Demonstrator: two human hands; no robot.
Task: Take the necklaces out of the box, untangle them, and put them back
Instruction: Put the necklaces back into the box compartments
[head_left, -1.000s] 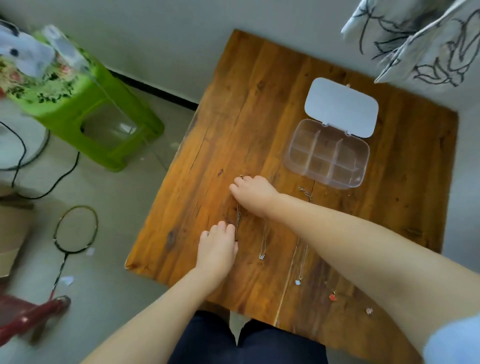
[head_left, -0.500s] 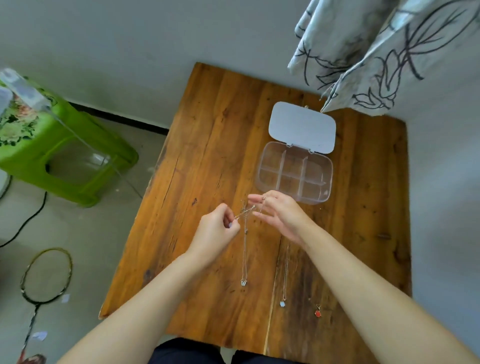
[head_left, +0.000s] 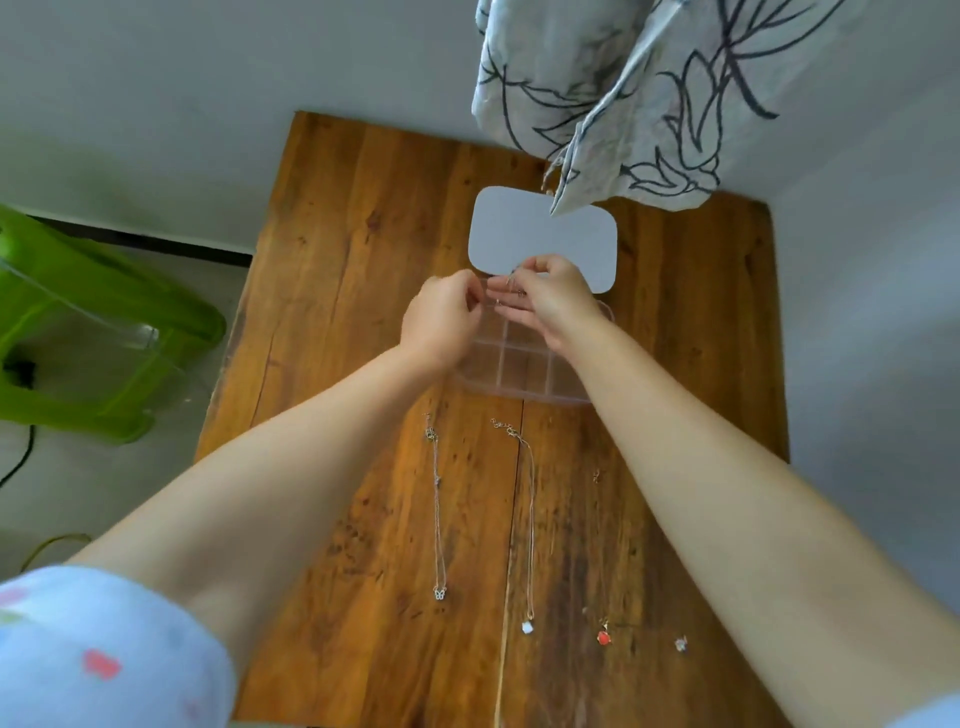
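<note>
A clear compartment box (head_left: 521, 383) stands on the wooden table (head_left: 353, 291) with its white lid (head_left: 524, 228) folded open behind it. My left hand (head_left: 441, 325) and my right hand (head_left: 556, 304) meet just above the box's far compartments, each pinching a thin necklace (head_left: 500, 297) bunched between the fingertips. Nearer to me, several necklaces lie stretched out in straight lines: one with a butterfly pendant (head_left: 439, 592), one with a white pendant (head_left: 528, 627), one with a red pendant (head_left: 603, 637). A further small pendant (head_left: 681, 644) shows beside my right forearm.
A patterned curtain (head_left: 623, 93) hangs over the table's far right corner, its hem touching the lid. A green plastic stool (head_left: 78, 322) stands on the floor to the left, with a black cable (head_left: 21, 457) beside it. Grey walls close the far and right sides.
Both hands picked a chain up from the table's left part and carried it forward to above the open box. The view has tilted, so the table sits lower in frame.
</note>
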